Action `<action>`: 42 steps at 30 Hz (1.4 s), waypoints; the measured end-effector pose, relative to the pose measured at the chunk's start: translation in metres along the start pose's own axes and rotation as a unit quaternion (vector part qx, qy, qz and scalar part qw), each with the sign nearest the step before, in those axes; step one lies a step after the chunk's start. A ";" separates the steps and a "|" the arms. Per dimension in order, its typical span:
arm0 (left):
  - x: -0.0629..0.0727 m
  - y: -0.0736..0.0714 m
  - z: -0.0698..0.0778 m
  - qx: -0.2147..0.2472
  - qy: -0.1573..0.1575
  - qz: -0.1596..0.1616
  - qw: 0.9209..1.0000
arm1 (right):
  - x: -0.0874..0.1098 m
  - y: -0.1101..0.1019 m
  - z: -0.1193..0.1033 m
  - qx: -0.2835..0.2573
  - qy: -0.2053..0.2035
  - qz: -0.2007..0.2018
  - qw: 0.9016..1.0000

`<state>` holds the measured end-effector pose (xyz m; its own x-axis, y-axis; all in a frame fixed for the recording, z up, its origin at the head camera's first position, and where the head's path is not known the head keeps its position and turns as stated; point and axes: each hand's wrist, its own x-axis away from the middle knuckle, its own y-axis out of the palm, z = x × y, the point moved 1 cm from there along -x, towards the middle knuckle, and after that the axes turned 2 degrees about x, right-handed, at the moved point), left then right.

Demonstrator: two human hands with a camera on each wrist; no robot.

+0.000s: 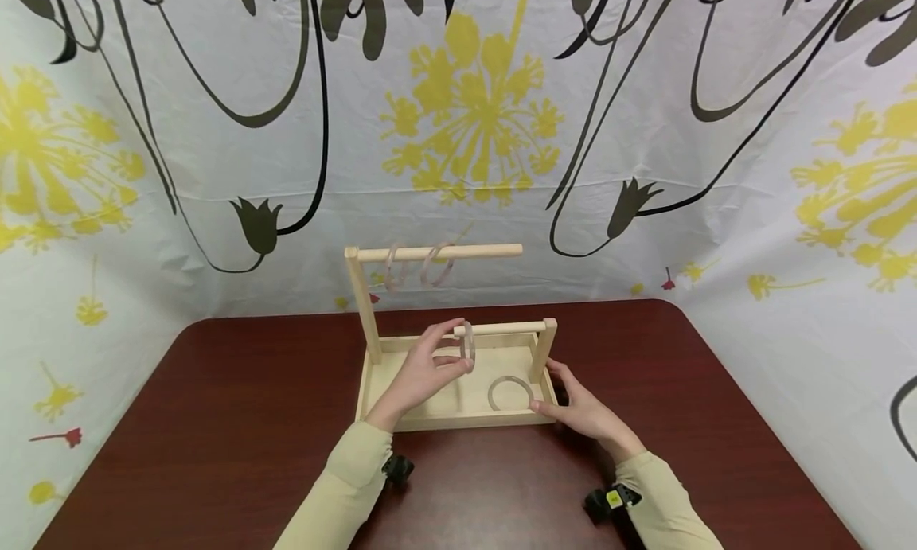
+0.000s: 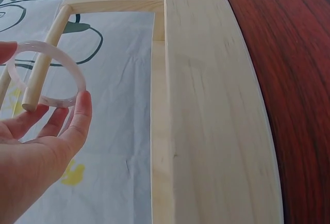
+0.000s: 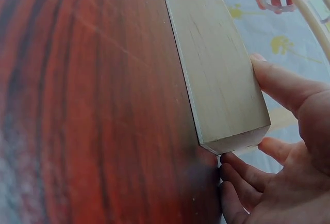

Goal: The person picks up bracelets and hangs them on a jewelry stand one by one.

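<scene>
My left hand (image 1: 424,372) pinches a pale translucent bangle (image 2: 77,77) between thumb and fingers. The bangle surrounds the lower wooden rod (image 1: 509,328) close to its free left end. My right hand (image 1: 583,411) grips the near right corner of the wooden bangle stand (image 3: 221,69), thumb over the front wall and fingers at the side. Another bangle (image 1: 491,395) lies in the stand's tray near that corner. Two pinkish bangles, a left one (image 1: 390,267) and a right one (image 1: 427,271), hang from the upper rod (image 1: 487,251).
The stand sits on a dark red wooden table (image 1: 236,423). Its upper rod rises from a left post (image 1: 364,311), its lower rod from a shorter right post (image 1: 542,351). Behind the table hangs a white cloth (image 1: 358,160) with flower prints.
</scene>
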<state>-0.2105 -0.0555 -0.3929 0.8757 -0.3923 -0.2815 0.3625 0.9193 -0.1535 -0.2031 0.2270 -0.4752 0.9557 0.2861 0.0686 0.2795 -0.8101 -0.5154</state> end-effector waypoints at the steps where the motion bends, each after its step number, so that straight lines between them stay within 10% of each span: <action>1: -0.001 0.000 0.000 -0.001 -0.003 -0.001 1.000 | 0.000 0.000 0.000 -0.002 -0.001 -0.001 1.000; 10: -0.013 0.001 -0.029 -0.017 -0.006 0.004 1.000 | 0.000 0.000 0.002 -0.011 0.004 0.000 1.000; 18: -0.022 0.004 -0.027 -0.125 0.015 -0.020 0.992 | 0.001 -0.001 0.001 -0.005 0.005 -0.004 1.000; 33: -0.034 0.011 -0.016 -0.306 0.050 -0.062 0.949 | 0.000 -0.001 0.002 -0.004 -0.004 -0.006 1.000; 42: -0.038 0.016 -0.012 -0.437 0.087 -0.078 0.892 | 0.000 -0.001 0.002 -0.009 -0.004 -0.007 1.000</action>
<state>-0.2419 -0.0267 -0.3958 0.7462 -0.5818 -0.3235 0.0219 0.5071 -0.8616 -0.2034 0.2291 -0.4763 0.9510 0.3014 0.0687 0.2945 -0.8155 -0.4982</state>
